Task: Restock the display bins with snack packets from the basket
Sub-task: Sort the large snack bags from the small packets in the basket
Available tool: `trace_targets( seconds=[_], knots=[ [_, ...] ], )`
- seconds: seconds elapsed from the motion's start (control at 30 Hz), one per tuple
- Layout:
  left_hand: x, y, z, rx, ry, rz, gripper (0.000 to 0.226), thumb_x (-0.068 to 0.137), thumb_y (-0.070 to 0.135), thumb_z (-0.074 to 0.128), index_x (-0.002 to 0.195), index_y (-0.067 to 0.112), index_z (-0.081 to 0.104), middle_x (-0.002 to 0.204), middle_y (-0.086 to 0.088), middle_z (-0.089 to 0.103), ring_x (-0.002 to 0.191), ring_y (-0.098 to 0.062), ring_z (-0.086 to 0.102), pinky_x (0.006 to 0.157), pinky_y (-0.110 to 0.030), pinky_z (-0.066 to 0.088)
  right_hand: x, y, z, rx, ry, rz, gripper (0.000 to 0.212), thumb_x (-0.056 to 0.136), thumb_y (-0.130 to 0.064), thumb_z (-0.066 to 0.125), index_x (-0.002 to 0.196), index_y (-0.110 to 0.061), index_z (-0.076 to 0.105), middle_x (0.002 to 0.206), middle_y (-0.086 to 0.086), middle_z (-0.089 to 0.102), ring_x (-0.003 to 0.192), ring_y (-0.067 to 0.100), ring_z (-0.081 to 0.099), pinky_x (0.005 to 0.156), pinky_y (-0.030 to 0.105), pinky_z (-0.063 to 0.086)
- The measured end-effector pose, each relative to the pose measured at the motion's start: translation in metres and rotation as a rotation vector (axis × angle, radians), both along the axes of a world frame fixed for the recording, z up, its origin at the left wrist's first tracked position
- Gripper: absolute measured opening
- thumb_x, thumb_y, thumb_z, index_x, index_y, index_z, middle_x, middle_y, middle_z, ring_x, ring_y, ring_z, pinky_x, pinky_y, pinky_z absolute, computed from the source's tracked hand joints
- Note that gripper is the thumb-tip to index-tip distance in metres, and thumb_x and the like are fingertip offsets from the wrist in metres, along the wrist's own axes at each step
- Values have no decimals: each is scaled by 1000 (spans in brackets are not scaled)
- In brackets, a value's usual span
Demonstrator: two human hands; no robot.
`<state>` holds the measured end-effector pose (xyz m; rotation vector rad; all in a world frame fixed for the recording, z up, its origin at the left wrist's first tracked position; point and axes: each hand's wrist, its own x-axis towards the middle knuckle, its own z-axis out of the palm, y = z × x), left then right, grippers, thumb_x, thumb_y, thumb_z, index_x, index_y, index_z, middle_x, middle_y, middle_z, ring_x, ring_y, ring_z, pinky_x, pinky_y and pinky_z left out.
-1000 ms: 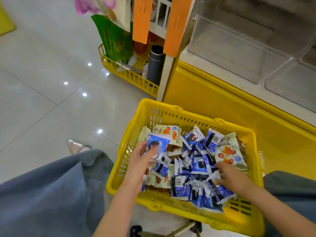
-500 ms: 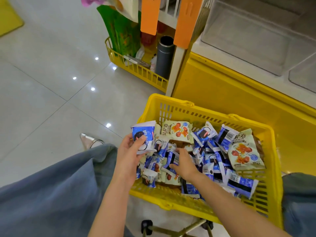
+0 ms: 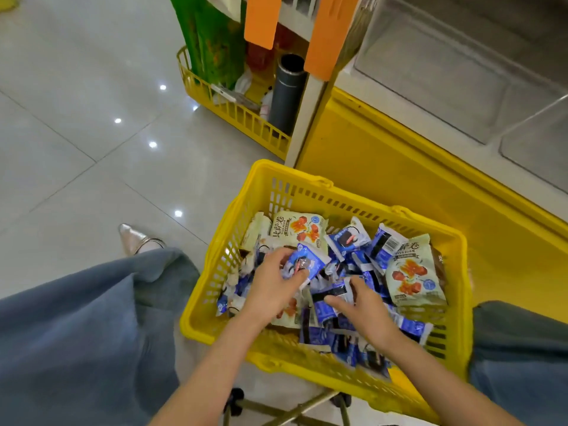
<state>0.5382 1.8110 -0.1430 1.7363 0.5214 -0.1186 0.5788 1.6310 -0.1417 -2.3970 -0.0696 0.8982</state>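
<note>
Glossy blue foil packet (image 3: 307, 263) being pinched by left hand (image 3: 272, 285) fingers; crinkly blue packet (image 3: 335, 291) being gripped by right hand (image 3: 364, 307) fingers, inside slotted yellow plastic basket (image 3: 307, 177).

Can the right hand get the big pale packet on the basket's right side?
Probably yes: the pale packet lies uncovered on top beside the right hand, though that hand pinches a blue packet.
</note>
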Motion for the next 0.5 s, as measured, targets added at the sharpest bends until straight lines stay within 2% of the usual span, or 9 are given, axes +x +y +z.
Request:
trace_targets(
  seconds=[0.07, 0.13, 0.17, 0.27, 0.37, 0.43, 0.5],
  knots=[
    [6, -22, -13, 25, 62, -173, 24, 86, 21, 64, 107, 21, 52, 99, 7, 54, 84, -5, 52, 61, -3, 37, 12, -31, 14, -38, -80, -33, 75, 85, -38, 64, 143, -8, 29, 147, 9, 39, 131, 27, 42, 95, 29, 39],
    [15, -46, -23, 42, 128, -348, 34, 88, 21, 62, 119, 14, 51, 108, 2, 54, 97, -13, 54, 72, -7, 37, 22, -60, 21, -108, -119, -59, 72, 82, -37, 66, 140, -6, 36, 142, 12, 45, 127, 28, 46, 92, 29, 40],
    [19, -58, -25, 58, 155, -435, 41, 88, 21, 62, 126, 11, 47, 117, -2, 54, 105, -18, 54, 80, -14, 37, 26, -72, 22, -159, -101, -46, 72, 82, -38, 67, 139, -4, 37, 142, 13, 46, 127, 28, 46, 93, 30, 40],
    [31, -89, -29, 121, 210, -643, 50, 92, 23, 57, 136, 9, 38, 132, -12, 49, 118, -24, 49, 87, -26, 38, 29, -98, 18, -304, 62, 78, 70, 85, -40, 65, 140, -5, 39, 145, 12, 42, 131, 26, 42, 100, 29, 37],
    [34, -111, -31, 250, 234, -878, 44, 97, 20, 48, 137, 7, 36, 136, -16, 42, 121, -30, 45, 96, -36, 38, 23, -109, 14, -370, 123, 219, 59, 86, -37, 64, 135, -9, 45, 144, 9, 44, 129, 23, 44, 91, 23, 38],
    [33, -116, -31, 433, 197, -977, 41, 98, 19, 45, 136, 6, 37, 131, -17, 40, 118, -33, 43, 96, -39, 36, 20, -110, 16, -434, 44, 298, 62, 86, -36, 65, 138, -13, 39, 145, 6, 42, 132, 21, 40, 102, 28, 37],
    [31, -112, -23, 607, 78, -938, 40, 97, 18, 46, 135, 8, 37, 127, -15, 39, 117, -31, 40, 97, -39, 35, 18, -106, 23, -499, -145, 387, 63, 87, -36, 63, 139, -17, 34, 143, 3, 40, 132, 20, 36, 107, 30, 33]
  ],
)
